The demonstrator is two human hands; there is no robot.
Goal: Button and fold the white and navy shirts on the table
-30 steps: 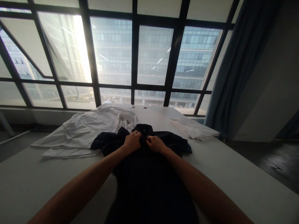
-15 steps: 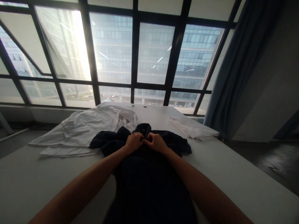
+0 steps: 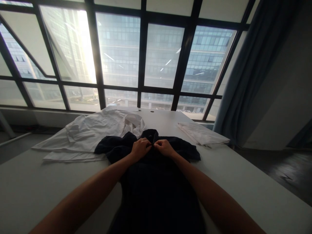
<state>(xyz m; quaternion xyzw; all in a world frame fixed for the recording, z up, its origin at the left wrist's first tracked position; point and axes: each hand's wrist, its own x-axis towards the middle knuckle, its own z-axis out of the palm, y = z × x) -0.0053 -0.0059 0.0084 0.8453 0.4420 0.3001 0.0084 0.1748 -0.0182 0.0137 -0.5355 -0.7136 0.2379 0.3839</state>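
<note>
A dark navy shirt (image 3: pixel 156 191) lies spread lengthwise on the white table (image 3: pixel 243 182), its collar end away from me. My left hand (image 3: pixel 140 148) and my right hand (image 3: pixel 164 148) sit side by side at the shirt's collar area, fingers curled and pinching the dark fabric between them. Their fingertips almost touch at the shirt's centre line. What exactly is between the fingertips is too dark to make out beyond the cloth.
A crumpled white shirt (image 3: pixel 92 131) lies at the left of the dark shirt, partly under it. A folded white garment (image 3: pixel 202 134) rests at the table's far right. Behind stand large windows (image 3: pixel 146 58) and a dark curtain (image 3: pixel 246 74).
My hands came together at the collar half a second ago and stay pinched there; the view shifted slightly. The shirts have not moved.
</note>
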